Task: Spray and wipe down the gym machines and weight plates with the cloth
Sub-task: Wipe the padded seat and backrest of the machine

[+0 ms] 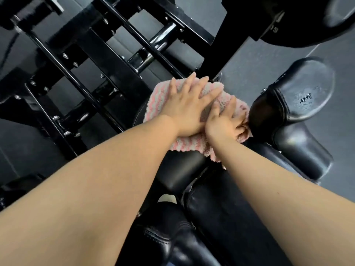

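**Both hands on the cloth, pressed to the machine's black pad**

The person leans over the machine with both bare forearms stretched out ahead. The pink-and-grey striped cloth [192,146] lies spread over a black padded seat [180,169] in the middle of the machine, its far edge reaching close to the black upright post [217,54].

The left hand [188,106] lies flat on top of the cloth, fingers straight and fanned apart, palm pressing down. The right hand [222,121] sits just beside it, touching it at the thumb side; its forefinger lies along the cloth, while the outer fingers are curled into a bunched fold at the cloth's right edge, gripping it.

That bunched edge touches a rounded black pad [299,96] with stitched seams, which stands to the right and looks wet or scuffed on its face. To the left runs the black steel frame [80,60], bars and bolts crossing at angles over the grey floor [249,60]. A dark weight plate [299,33] shows at the upper right, partly cut off by the edge of view.
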Motion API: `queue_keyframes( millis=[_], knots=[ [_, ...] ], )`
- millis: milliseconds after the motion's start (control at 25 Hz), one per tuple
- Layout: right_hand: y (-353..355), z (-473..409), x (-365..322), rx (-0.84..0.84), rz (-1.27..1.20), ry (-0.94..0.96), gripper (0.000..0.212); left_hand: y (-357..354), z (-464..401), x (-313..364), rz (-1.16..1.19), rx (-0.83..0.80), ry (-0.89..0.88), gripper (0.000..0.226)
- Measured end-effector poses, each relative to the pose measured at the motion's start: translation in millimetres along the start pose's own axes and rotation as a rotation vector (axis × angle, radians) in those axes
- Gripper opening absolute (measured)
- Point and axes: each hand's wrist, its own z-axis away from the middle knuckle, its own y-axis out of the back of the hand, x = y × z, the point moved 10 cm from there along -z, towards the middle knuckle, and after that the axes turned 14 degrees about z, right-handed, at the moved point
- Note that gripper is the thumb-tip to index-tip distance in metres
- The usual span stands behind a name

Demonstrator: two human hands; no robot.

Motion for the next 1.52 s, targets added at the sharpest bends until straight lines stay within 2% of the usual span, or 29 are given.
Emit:
queue_keyframes(
  millis=[80,240,280,440,560,720,840,920,1000,1040,1080,1120,1160,1200,1240,1320,1440,1520],
  knots=[
    [11,-12,-8,0.046,0.064,0.052,0.051,8,-12,0,0.042,0.042,-0.051,0.062],
    [30,-22,-45,0.14,0.083,0.439,0.049,19,-13,-7,0.095,0.161,-0.076,0.065],
    [29,-18,-52,0.154,0.117,0.513,0.051,18,-5,-14,0.105,0.181,-0.04,0.069],
    [2,23,-66,0.219,0.574,0.682,0.061,3,52,-60,0.178,0.19,0.22,0.083],
    [-32,70,-72,0.284,0.732,0.933,0.063,-13,100,-74,0.195,0.217,0.281,0.092],
    [-69,119,-42,0.388,0.784,1.251,0.068,-44,151,-55,0.072,0.289,0.071,0.097],
    [-81,133,-6,0.444,0.883,1.429,0.074,-67,178,-40,-0.032,0.328,-0.107,0.088],
    [-79,139,11,0.471,0.932,1.502,0.085,-74,198,-38,-0.01,0.359,-0.196,0.072],
    [-77,144,13,0.484,0.954,1.563,0.1,-77,221,-49,0.185,0.402,-0.137,0.052],
    [-78,148,7,0.478,0.953,1.609,0.104,-81,231,-65,0.398,0.417,0.006,0.044],
    [-79,151,1,0.465,0.96,1.668,0.105,-92,240,-85,0.718,0.405,0.233,0.038],
    [-82,154,-6,0.446,0.984,1.717,0.108,-115,245,-98,1.149,0.344,0.513,0.034],
    [-85,155,-13,0.433,1.015,1.757,0.112,-149,249,-92,1.575,0.197,0.779,0.04],
    [-89,155,-18,0.404,1.051,1.782,0.116,-174,249,-75,1.867,0.038,0.951,0.055],
    [-93,156,-21,0.371,1.077,1.803,0.117,-188,248,-63,2.002,-0.069,1.041,0.064],
    [-103,163,-28,0.284,1.12,1.846,0.102,-188,235,-57,2.131,-0.08,1.091,0.071],
    [-117,183,-49,0.235,1.065,1.956,0.043,-167,205,-64,2.355,0.124,1.065,0.064],
    [-123,188,-62,0.233,1.023,2.021,0.043,-162,194,-70,2.415,0.256,1.124,0.053]
  ],
)
